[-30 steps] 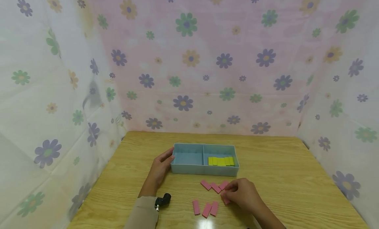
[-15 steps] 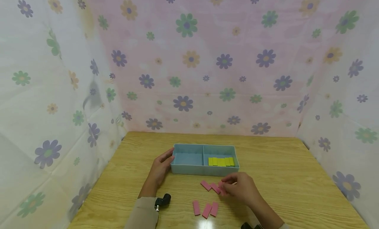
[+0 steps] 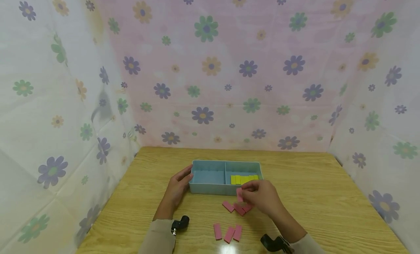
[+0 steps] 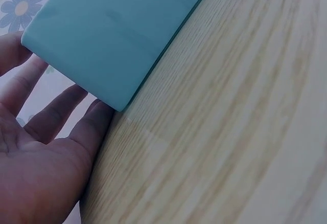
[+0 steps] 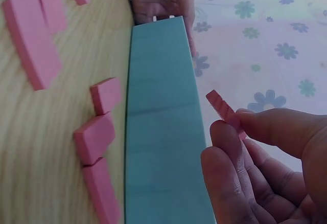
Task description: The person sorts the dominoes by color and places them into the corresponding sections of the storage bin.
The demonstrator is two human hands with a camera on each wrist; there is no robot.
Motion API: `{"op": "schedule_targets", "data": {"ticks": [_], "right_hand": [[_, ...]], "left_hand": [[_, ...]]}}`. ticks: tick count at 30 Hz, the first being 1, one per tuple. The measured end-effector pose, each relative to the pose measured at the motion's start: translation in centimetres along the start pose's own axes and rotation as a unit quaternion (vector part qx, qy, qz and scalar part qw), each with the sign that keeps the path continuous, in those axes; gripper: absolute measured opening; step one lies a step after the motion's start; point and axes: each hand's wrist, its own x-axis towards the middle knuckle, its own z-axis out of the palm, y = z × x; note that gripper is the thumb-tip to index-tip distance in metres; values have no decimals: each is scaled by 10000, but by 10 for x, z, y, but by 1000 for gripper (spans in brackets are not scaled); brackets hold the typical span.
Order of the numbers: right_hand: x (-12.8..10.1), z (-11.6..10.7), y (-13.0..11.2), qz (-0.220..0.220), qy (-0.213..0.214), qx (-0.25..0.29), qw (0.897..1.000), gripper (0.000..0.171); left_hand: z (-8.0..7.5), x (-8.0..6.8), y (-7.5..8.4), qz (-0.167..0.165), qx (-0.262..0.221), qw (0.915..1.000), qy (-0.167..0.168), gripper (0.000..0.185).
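My right hand (image 3: pixel 264 198) pinches a pink domino-like block (image 3: pixel 239 194) between thumb and fingers, raised in front of the blue two-compartment box (image 3: pixel 206 189). In the right wrist view this pink block (image 5: pixel 220 105) sticks out beyond the fingertips, level with the box's upper rim. At the box's left end rests my left hand (image 3: pixel 177 186). The left wrist view shows its fingers (image 4: pixel 56 114) stretched against the end wall (image 4: pixel 110 35). Yellow blocks (image 3: pixel 242 180) stand in a row along the front of the right compartment; the left compartment holds nothing.
Pink blocks (image 3: pixel 228 206) lie in a cluster on the wooden table (image 3: pixel 315 195) just before the box, under my right hand. Three more pink blocks (image 3: pixel 218 231) lie nearer the front. Flowered cloth (image 3: pixel 226 82) walls off the back and both sides.
My right hand has picked up a pink block from the table's right side and carried it up and leftward to the box's front wall. The left hand and box have stayed put.
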Motion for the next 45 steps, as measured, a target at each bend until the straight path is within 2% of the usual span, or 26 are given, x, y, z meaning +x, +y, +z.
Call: {"op": "schedule_targets", "data": {"ticks": [5,15,24,31,45], "right_hand": [[9,2,-3,63,-55,409,9991,20],[24,6,-15,85,13,550,9984,21],[39,8,-31,-80,-230,899,9957,26],[51,14,-36,37,-292,885,9956,26],[84,40,-54,301,-383,884,9949,22]], "left_hand": [[-1,0,-1,-24,-16,10000,24,53],[-2,1,-2,-13,35,10000,-8,55],[-3,2,2,-55,-38,9999,132,51],[-3,2,0,-155,-134,9998,-13,51],[0,3,1,-237,-172,9995,76,50]]}}
